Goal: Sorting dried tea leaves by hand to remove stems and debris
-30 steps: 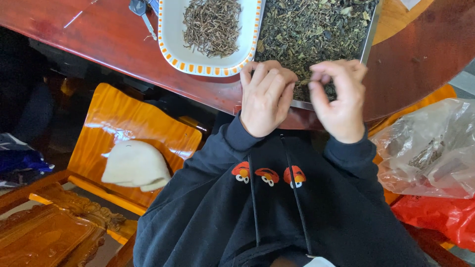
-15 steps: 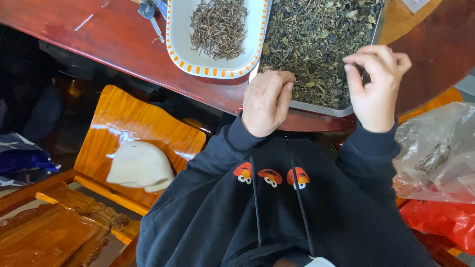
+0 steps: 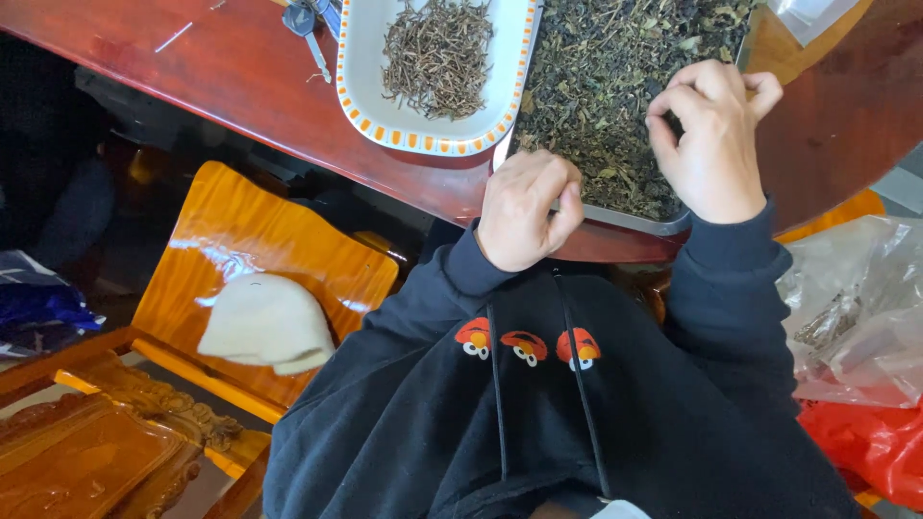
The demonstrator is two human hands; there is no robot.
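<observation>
A metal tray [image 3: 630,220] full of dark green dried leaves [image 3: 615,86] lies on a red-brown wooden table [image 3: 192,86]. My left hand [image 3: 524,207] rests curled at the tray's near edge, fingers closed; whether it holds anything cannot be told. Over the leaves hovers my right hand [image 3: 711,139], its thumb and fingers pinched together above the pile. Left of the tray stands a white oblong dish [image 3: 370,115] with an orange-patterned rim, holding a heap of brown stems [image 3: 437,58].
Keys [image 3: 308,24] lie on the table beside the dish. A glossy wooden chair [image 3: 221,240] with a white cap [image 3: 269,322] on it stands at my left. A clear plastic bag [image 3: 856,308] and a red bag [image 3: 865,447] sit at my right.
My right hand has moved away from the left, out over the leaves, and now pinches there. The left hand stays at the tray's near edge. The view has tilted slightly.
</observation>
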